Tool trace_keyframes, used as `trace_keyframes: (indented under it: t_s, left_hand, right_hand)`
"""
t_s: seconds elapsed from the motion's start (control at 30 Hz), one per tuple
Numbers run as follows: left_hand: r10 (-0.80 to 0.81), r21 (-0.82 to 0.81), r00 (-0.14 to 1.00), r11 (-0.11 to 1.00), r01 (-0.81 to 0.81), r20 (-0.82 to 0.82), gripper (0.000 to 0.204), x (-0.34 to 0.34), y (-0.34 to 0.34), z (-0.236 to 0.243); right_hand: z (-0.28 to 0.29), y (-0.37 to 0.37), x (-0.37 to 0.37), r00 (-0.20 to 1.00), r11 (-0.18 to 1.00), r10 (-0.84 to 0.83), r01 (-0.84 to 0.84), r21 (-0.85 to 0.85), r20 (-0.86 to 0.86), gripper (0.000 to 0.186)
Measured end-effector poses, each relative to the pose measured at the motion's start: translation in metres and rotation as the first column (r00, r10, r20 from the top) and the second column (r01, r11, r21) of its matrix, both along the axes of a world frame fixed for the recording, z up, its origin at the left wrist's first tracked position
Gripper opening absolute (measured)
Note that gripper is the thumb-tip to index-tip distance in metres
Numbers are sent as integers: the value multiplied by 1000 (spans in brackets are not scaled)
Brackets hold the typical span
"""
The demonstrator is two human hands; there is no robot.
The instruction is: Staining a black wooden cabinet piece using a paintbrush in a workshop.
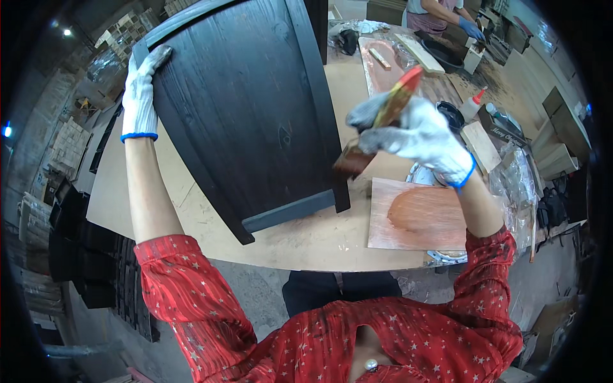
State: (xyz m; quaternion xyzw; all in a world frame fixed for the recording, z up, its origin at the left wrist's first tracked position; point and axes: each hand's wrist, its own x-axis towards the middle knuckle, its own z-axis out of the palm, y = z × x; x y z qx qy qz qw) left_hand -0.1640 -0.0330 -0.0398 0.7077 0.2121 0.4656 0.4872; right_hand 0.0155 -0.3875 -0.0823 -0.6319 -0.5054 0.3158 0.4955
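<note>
Black, the panel (pixel 236 108) above the tabletop (pixel 306 249) is gripped at its far left edge by the left hand (pixel 143 89); beside its right edge, a brush (pixel 397 102) is pinched in the right hand (pixel 423 135); open room is seen nearer.

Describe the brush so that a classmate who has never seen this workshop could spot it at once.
Find the large dark panel at the pale worktable. Just right of it, the person's blue-cuffed, gloved right hand grips the brush, brown bristles pointing down toward the panel. Its red tip slants upward; unlike the red-topped white bottle behind, it is held in a hand.
</note>
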Motion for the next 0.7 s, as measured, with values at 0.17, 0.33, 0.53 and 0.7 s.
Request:
trace_keyframes:
  t_s: [0.17,0.33,0.53,0.7]
  left_hand:
    - [-10,36,991,999,5,136,59,-7,-3,-4]
    - [-101,89,984,992,88,150,67,-12,-10,-4]
    - [-50,105,985,994,33,163,63,-30,-41,1]
    - [-82,127,969,990,54,231,55,-24,-55,2]
  right_hand:
    - [14,22,22,991,889,127,-131,438,38,43]
    - [52,5,35,872,800,-357,100,592,335,34]
    - [50,32,33,935,877,-154,-20,480,321,40]
    - [86,28,66,786,665,-480,37,746,389,32]
